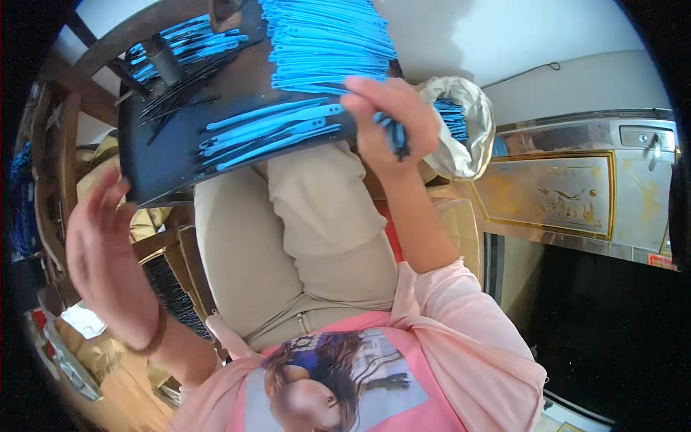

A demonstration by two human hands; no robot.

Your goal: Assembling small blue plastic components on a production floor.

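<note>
Across my lap lies a black tray. Near its front edge a small group of flat blue strips with holes at their ends lies sideways. Behind them rises a large pile of the same blue strips. My right hand is closed over the tray's right end; blue and black ends of a small bundle of strips stick out of its grip. Past the tray's left edge, my left hand is raised, blurred by motion, its fingers apart and nothing visible in them.
Thin black pieces and more blue strips lie around a dark upright post at the back left. A white sack holding blue strips stands at the right, beside a gold-trimmed cabinet. Wooden framing borders the left.
</note>
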